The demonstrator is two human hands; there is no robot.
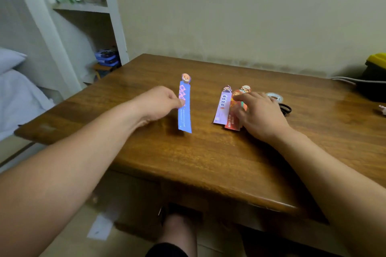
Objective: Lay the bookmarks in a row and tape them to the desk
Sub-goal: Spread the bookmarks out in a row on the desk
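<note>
A brown wooden desk (pixel 208 152) fills the centre of the frame, pushed against a plain cream wall (pixel 229 6). A white shelving unit (pixel 83 7) stands at upper left, with pale bedding (pixel 16 94) at the left edge. Light-coloured floor (pixel 129 246) shows at the bottom.

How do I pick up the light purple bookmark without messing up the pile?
Probably pinch the light purple bookmark by its left long edge, coming from the left. That edge lies free on the bare desk, while its right side meets the red bookmark under the right hand. It lies flat, so lift the edge with a fingertip first.
</note>
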